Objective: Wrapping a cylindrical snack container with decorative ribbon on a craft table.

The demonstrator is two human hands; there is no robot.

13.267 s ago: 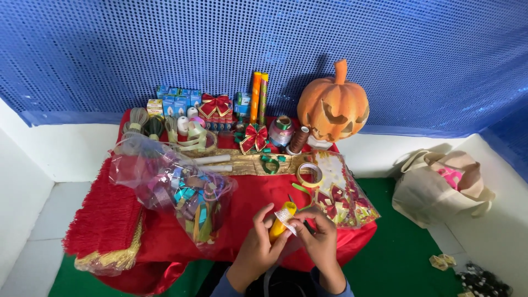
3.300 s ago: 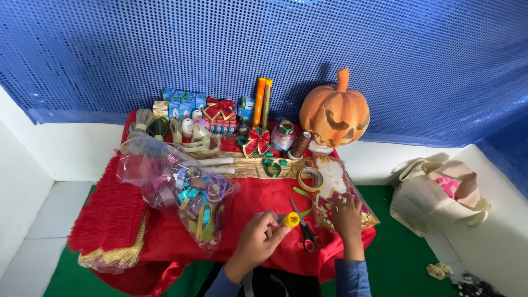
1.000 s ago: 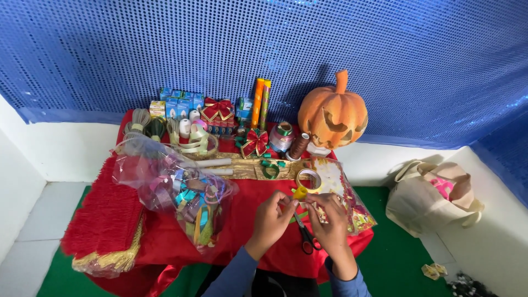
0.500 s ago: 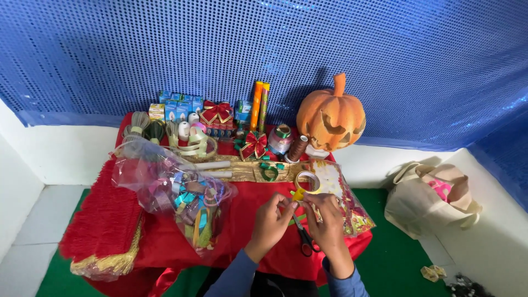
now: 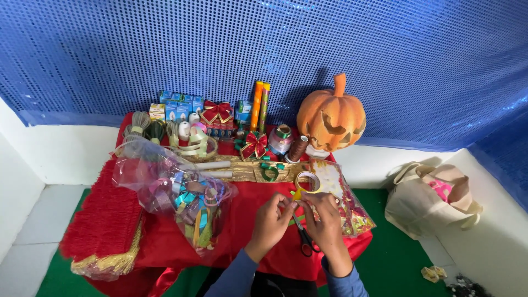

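Note:
My left hand point(image 5: 270, 221) and my right hand point(image 5: 325, 220) meet over the front of a red-covered table point(image 5: 247, 220). Their fingertips pinch together on a small yellow piece point(image 5: 297, 194); I cannot tell exactly what it is. Just beyond the fingers lies a beige tape roll point(image 5: 307, 181). Scissors with dark red handles point(image 5: 304, 240) lie on the cloth between my wrists. A clear packet of red and yellow decorations point(image 5: 346, 203) is partly under my right hand.
An orange carved pumpkin point(image 5: 331, 117) stands at the back right. A clear bag of ribbons point(image 5: 181, 192) fills the left. Bows, small boxes, thread spools and orange tubes point(image 5: 257, 104) line the back. A beige tote bag point(image 5: 429, 198) sits on the floor to the right.
My right hand left the decorations packet and joined my left hand. Both now work close together on the yellow piece, a little further right than a second ago.

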